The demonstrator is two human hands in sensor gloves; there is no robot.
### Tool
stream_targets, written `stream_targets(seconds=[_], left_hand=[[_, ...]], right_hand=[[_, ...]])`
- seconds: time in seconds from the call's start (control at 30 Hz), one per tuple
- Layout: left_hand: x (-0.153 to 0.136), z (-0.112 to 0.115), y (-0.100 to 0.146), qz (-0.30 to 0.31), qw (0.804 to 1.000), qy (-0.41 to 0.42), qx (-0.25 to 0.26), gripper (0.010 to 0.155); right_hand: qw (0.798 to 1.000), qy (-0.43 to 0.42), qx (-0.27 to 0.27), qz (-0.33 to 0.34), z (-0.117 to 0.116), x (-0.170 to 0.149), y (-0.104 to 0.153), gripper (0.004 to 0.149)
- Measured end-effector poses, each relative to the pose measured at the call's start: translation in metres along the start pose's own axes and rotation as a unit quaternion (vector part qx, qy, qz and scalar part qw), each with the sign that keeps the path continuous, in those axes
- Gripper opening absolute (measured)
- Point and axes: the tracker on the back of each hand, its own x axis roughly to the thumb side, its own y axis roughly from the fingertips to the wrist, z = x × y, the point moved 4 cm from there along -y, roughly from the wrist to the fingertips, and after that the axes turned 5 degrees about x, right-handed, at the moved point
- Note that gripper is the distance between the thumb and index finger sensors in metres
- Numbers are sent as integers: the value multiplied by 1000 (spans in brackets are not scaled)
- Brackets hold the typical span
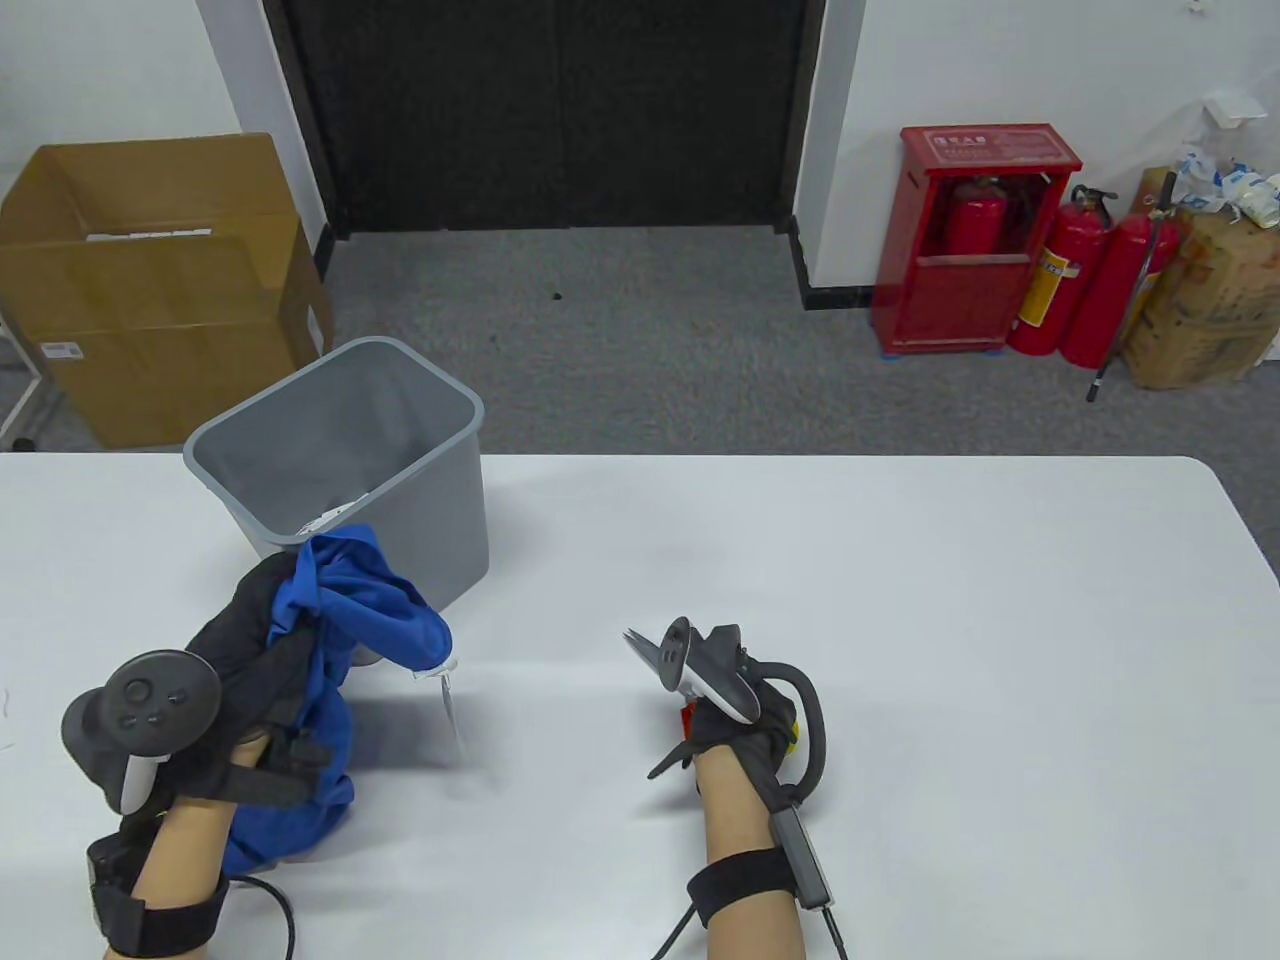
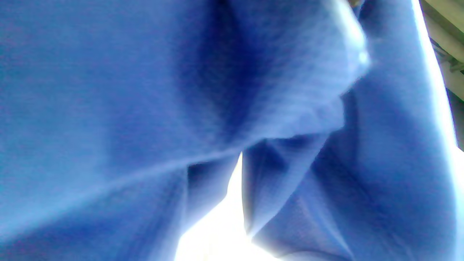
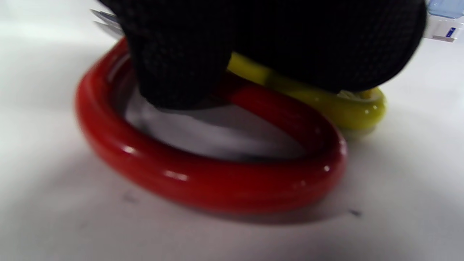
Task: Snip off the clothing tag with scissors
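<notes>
My left hand [image 1: 235, 640] grips a bunched blue garment [image 1: 345, 620] and holds it up over the table's left side, in front of the bin. The blue cloth [image 2: 181, 108] fills the left wrist view. A white tag [image 1: 452, 705] hangs from the garment's lower right edge on a thin string. My right hand [image 1: 735, 715] holds the scissors, whose steel blades [image 1: 645, 652] point up and left toward the tag, slightly apart. In the right wrist view my fingers [image 3: 181, 54] are through the red loop [image 3: 203, 170] and the yellow loop [image 3: 348, 108], close to the table.
A grey plastic bin [image 1: 350, 460] stands on the white table [image 1: 850, 600] just behind the garment, with some white scraps inside. Beyond the table are a cardboard box [image 1: 150, 280] at left and a red extinguisher cabinet [image 1: 975, 240] at right.
</notes>
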Motion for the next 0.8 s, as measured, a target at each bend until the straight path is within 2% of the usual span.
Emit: stream_targets(seconds=[0.1,0.23,0.3,0.43,0.6,0.7,0.8], left_hand=[[-1,-1,0,0,1000,3,-1,50],[-3,-3,-1,-3,1000,7,1,50],[-4,-4,-2,-5,1000,9,2,50],[-7,-5,-3,-10,1000,15,-1,50],[-6,-5,-4,-11,1000,16,-4,50],[-6,-5,-3,-10,1000,17,-5,50],[-6,-4,-3,-10,1000,18,-6,50]], right_hand=[[999,32,13,19,-2,7,2,65],[999,23,29,26,-3,6,4,71],[999,50,1,18,-3,4,6,73],[997,33,-60,19,3,-4,15,74],[976,37,-205,59,43,-7,49,74],[967,-14,-231,110,65,-7,68,74],[956,-60,-227,177,78,-3,85,74]])
